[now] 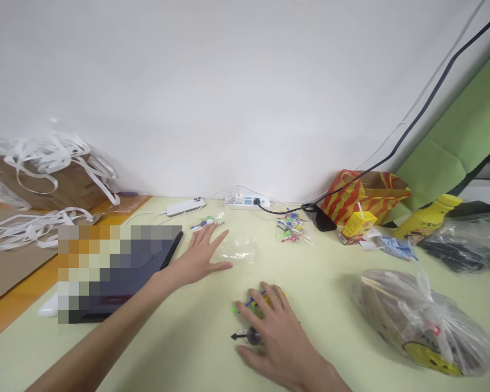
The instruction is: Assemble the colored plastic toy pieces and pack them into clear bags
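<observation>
My left hand [200, 253] stretches over the table with its fingers spread, its fingertips by small coloured plastic pieces [207, 221]. Just right of it lies a clear plastic bag [240, 249]. My right hand [275, 329] is spread, palm down, over several small plastic pieces and partly hides them. Among these, a black piece with an arrow-shaped tip and a round middle [253, 336] shows between thumb and fingers. Blue, green and yellow parts [253, 301] peek out under the fingers. Farther back lies a clear packet of similar coloured pieces [293, 226].
A dark flat device [142, 267], partly pixelated, lies at left. Along the wall are a white phone-like object [185, 207], a power strip [245, 203] and a black phone [322, 219]. At right stand a striped bag [343, 196], yellow drink carton [357, 226], yellow bottle [428, 218] and tied plastic bag [424, 321].
</observation>
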`<state>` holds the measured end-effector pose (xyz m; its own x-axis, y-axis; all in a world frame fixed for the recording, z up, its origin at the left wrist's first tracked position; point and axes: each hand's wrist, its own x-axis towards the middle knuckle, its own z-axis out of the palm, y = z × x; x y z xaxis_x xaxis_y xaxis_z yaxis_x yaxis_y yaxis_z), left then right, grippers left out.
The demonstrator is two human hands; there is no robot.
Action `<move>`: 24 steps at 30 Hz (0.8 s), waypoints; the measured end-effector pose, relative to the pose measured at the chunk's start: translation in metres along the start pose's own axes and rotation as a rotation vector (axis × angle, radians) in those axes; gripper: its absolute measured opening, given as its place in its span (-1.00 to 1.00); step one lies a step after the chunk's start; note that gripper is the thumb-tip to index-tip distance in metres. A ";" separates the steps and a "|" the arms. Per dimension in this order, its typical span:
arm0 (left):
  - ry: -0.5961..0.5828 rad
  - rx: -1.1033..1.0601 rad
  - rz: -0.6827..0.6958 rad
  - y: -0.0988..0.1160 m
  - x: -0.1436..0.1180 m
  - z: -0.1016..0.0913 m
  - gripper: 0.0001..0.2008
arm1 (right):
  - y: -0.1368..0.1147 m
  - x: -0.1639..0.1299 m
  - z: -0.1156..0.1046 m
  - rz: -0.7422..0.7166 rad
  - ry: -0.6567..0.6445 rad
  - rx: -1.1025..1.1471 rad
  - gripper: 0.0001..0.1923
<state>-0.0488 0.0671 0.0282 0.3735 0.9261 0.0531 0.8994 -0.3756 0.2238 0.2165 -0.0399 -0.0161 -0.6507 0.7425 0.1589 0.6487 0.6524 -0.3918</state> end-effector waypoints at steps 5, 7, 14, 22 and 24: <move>0.008 0.040 0.023 0.031 0.030 0.027 -0.37 | -0.002 -0.001 0.000 -0.020 0.025 -0.038 -0.40; -0.057 0.064 -0.060 0.033 0.038 0.043 -0.32 | -0.002 -0.002 0.001 -0.023 0.020 -0.045 -0.40; 0.009 0.058 -0.097 0.013 0.041 0.072 -0.25 | -0.003 -0.003 0.008 -0.073 -0.038 -0.045 -0.34; 0.099 0.123 -0.077 -0.005 0.048 0.070 -0.25 | 0.004 -0.011 0.004 -0.098 0.157 0.017 -0.21; 0.141 0.123 -0.050 -0.002 0.047 0.064 -0.31 | 0.018 -0.012 -0.008 -0.026 0.280 0.080 -0.35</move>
<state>-0.0188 0.1097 -0.0321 0.2998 0.9364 0.1823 0.9402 -0.3224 0.1095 0.2395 -0.0356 -0.0177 -0.5254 0.7461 0.4091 0.5928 0.6659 -0.4531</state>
